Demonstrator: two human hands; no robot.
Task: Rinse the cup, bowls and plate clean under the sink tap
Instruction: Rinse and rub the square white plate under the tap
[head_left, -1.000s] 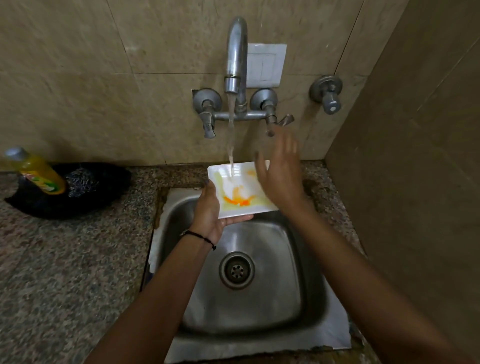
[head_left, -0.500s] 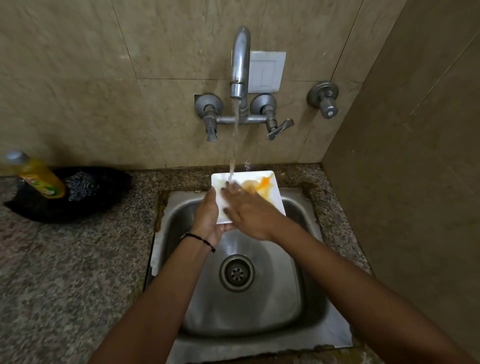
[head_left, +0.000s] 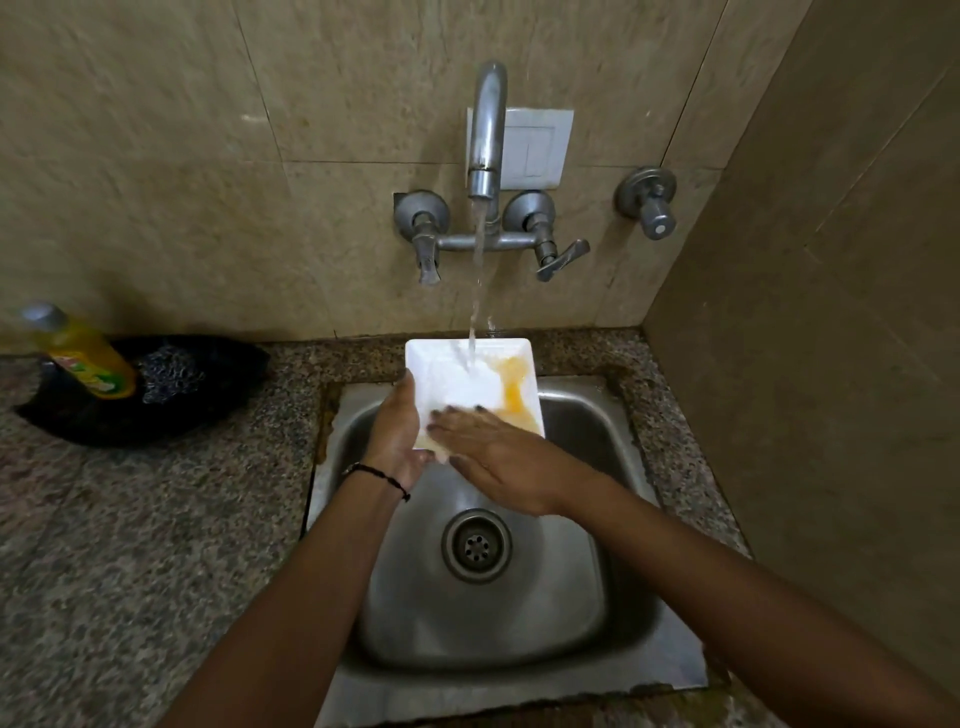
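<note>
Two hands work the plate (head_left: 457, 374) under the tap (head_left: 487, 130): left hand (head_left: 397, 434) clasps its nine-o'clock edge, right hand (head_left: 498, 452) lies flat, fingers spread; advise rubbing toward the three-o'clock orange residue (head_left: 511, 387).

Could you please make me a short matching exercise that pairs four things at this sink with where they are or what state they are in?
Things:
1. plate
2. tap
3. yellow bottle
4. drain

Places or states:
A. standing on the counter at far left
B. held over the sink, orange smear on its right side
C. in the bottom of the basin
D. running, fixed to the wall

Pairs: 1-B, 2-D, 3-A, 4-C
</note>
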